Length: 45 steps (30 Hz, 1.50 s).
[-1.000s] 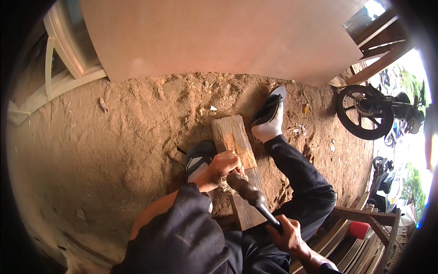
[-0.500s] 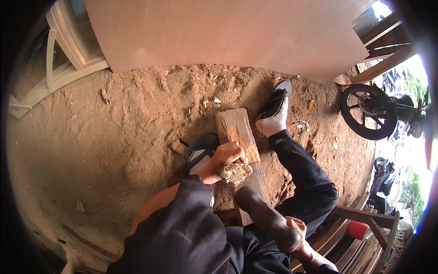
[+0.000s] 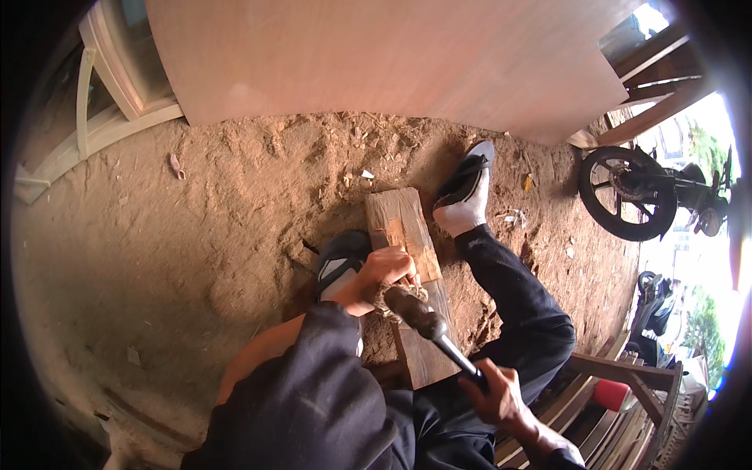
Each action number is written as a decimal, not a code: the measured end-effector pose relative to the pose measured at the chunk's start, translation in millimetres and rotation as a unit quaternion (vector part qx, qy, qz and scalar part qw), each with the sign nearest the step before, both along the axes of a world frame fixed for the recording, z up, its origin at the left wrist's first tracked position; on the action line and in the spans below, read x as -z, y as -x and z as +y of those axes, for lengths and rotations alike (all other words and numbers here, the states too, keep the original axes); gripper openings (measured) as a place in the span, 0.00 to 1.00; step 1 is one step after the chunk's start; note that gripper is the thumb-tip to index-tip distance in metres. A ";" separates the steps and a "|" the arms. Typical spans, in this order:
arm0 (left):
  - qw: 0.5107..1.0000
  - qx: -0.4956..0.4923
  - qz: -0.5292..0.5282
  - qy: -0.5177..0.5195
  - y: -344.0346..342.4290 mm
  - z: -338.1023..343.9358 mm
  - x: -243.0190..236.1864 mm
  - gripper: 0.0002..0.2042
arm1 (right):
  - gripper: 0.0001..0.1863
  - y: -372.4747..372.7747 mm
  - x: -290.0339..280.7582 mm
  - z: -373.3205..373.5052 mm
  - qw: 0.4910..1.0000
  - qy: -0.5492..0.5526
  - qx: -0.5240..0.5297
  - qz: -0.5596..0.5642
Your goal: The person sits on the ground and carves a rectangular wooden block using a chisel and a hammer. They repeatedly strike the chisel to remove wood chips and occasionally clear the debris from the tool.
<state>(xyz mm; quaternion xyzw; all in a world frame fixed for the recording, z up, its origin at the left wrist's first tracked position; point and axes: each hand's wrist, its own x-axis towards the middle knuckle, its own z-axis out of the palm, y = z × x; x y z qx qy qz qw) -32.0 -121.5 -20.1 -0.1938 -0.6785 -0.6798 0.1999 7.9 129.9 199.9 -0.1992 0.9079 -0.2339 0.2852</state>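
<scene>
A wooden beam (image 3: 395, 210) lies on the ground between my feet, with a paler, freshly cut patch on its upper face. My left hand (image 3: 385, 268) is closed around an upright chisel whose frayed, fibrous handle top (image 3: 383, 304) shows beside my fingers. The hand hides its blade. In my right hand (image 3: 501, 394) is a mallet with a dark, rounded head (image 3: 425, 319), a shiny metal shaft and a black grip. That head overlaps the chisel's frayed top in the head view; whether they touch I cannot tell.
Sandals (image 3: 468, 178) are on my feet, either side of the beam. Sawdust and chips cover the ground (image 3: 235, 204). A large plywood sheet (image 3: 376, 63) stands ahead, a wooden frame (image 3: 117, 70) at left. To the right are a motorcycle (image 3: 630, 192) and a slatted wooden rack (image 3: 595, 415).
The mallet has swung from near my right thigh up and left, over the chisel's handle top. My left hand has kept its hold on the chisel.
</scene>
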 end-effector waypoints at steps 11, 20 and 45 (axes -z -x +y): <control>0.995 -0.094 -0.005 -0.018 16.7 5.0 19.2 0.10 | 0.13 3.4 -7.8 0.2 0.997 0.026 -0.073 0.029; 0.991 -0.126 0.029 0.042 10.2 6.9 15.9 0.13 | 0.11 8.5 -0.1 1.4 0.999 0.015 -0.043 0.008; 0.999 0.005 0.033 0.015 8.9 10.1 -3.7 0.12 | 0.07 -25.2 8.9 38.5 0.988 -0.037 0.142 -0.037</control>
